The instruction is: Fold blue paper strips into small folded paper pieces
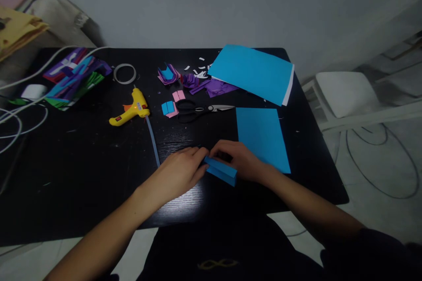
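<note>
A folded strip of blue paper (221,171) is held between both hands near the table's front edge, its creased layers showing at the right end. My left hand (184,169) pinches its left end with thumb and fingers. Curled around the far side of the strip, my right hand (235,158) grips it too; some of its fingertips are hidden. A flat blue sheet (260,134) lies just beyond my right wrist. Black-handled scissors (204,109) rest past the hands, blades pointing right.
A yellow glue gun (133,109) lies left with a grey glue stick in it. Small folded blue and pink papers (169,108), purple pieces (220,88) and white scraps sit behind. Stacked blue sheets (253,72), a tape roll (124,73) and white cables (20,114) surround them.
</note>
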The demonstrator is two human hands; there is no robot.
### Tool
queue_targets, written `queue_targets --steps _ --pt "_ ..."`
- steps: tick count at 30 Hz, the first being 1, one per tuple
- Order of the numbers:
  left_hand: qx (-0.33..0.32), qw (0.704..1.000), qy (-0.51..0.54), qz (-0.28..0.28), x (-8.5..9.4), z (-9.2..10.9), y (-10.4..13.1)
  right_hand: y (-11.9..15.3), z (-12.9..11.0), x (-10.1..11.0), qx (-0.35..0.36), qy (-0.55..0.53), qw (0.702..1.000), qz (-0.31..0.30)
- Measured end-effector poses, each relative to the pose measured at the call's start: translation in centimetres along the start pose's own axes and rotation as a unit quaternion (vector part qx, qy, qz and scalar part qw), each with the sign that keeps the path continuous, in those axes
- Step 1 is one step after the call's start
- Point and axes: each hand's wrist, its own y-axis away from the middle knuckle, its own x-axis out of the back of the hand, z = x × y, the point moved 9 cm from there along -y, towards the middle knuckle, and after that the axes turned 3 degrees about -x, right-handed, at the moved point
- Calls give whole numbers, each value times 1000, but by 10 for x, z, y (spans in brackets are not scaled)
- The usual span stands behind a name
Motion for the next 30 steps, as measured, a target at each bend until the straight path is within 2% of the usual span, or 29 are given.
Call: queue_targets --steps 30 --pt "-3 1000 -16 1 1 3 1 0 -2 2 4 18 1000 -5"
